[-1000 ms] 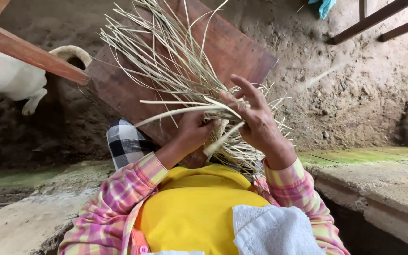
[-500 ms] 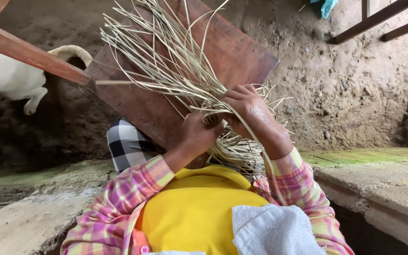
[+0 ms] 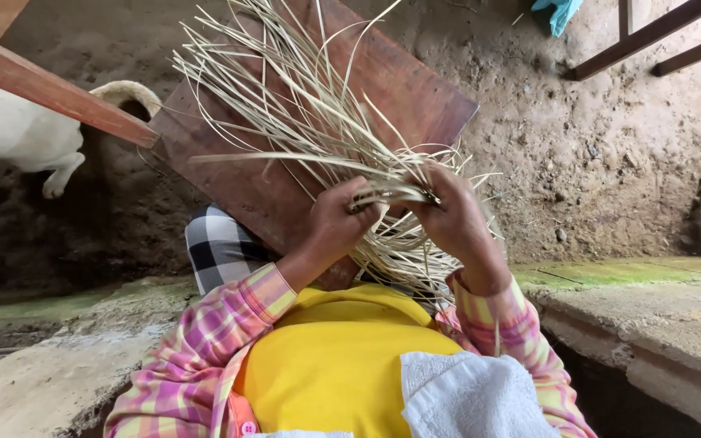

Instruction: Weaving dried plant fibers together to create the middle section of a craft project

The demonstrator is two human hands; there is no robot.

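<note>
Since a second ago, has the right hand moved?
Yes. The right hand, earlier spread open and higher against the brown wooden board, has dropped slightly and closed on the pale straw strips, beside the left hand.

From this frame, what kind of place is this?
Probably a rural yard or an open shed beside a house, not a workshop. The ground is a bare dirt floor, a white animal stands at left, and both hands work pale straw strips over a wooden board beside a concrete step.

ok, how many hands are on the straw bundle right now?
2. The left hand grips the pale straw strips at centre; the right hand pinches them just beside it, over the wooden board. No other person's hands are in view.
</note>
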